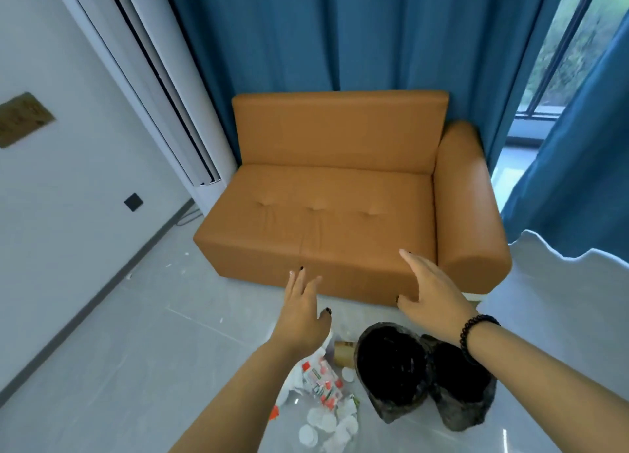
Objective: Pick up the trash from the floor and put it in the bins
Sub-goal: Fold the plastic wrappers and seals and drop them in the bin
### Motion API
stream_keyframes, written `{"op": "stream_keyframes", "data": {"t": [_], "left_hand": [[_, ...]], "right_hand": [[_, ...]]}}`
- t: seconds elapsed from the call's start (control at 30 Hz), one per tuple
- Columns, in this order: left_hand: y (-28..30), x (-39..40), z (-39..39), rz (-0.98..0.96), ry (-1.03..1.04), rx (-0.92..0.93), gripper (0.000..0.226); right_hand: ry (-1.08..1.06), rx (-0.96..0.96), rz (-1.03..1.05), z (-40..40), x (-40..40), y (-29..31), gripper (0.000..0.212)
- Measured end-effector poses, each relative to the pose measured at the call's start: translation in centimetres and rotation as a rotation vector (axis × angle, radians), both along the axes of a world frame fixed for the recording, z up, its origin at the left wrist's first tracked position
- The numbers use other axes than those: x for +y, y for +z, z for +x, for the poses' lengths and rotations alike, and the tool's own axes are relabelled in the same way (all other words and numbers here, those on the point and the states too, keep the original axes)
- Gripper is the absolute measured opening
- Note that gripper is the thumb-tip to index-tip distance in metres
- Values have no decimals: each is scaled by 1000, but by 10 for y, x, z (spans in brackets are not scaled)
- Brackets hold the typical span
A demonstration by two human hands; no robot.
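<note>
- Both forearms reach forward – the left hand [303, 311] and the right hand [430, 291] have straight, spread fingers and hold nothing.
- Trash [326, 394] lies on the grey floor [136, 350] under the left arm: white round pieces, small packets, a paper cup [343, 352].
- Two bins [391, 371] with black bags stand just right of the trash.
- Behind is an orange sofa [340, 200].

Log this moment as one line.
hands: left open, right open, both empty | trash on floor | bins beside it | pickup not started
</note>
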State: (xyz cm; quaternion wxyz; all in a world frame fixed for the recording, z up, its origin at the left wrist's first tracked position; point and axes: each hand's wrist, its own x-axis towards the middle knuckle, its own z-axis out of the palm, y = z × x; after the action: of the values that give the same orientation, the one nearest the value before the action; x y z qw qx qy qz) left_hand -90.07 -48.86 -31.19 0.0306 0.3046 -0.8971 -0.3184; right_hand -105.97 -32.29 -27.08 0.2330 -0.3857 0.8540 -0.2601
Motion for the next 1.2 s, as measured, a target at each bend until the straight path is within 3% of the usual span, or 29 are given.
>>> {"op": "stream_keyframes", "data": {"t": [0.27,0.67,0.97,1.2], "left_hand": [[-58,-81,51,186,-91,-117,58],[-98,-104,93,211,-176,-135,56],[-180,-103,114,251,-108,-146,57],[-271,-105,114,286,-6,-124,53]], "right_hand": [[-184,-71,77,74,-52,-40,76],[-261,-118,199,129,-94,-103,72],[-278,-193,225,146,-94,-193,71],[-346,-264,191,152,-97,-296,67]]}}
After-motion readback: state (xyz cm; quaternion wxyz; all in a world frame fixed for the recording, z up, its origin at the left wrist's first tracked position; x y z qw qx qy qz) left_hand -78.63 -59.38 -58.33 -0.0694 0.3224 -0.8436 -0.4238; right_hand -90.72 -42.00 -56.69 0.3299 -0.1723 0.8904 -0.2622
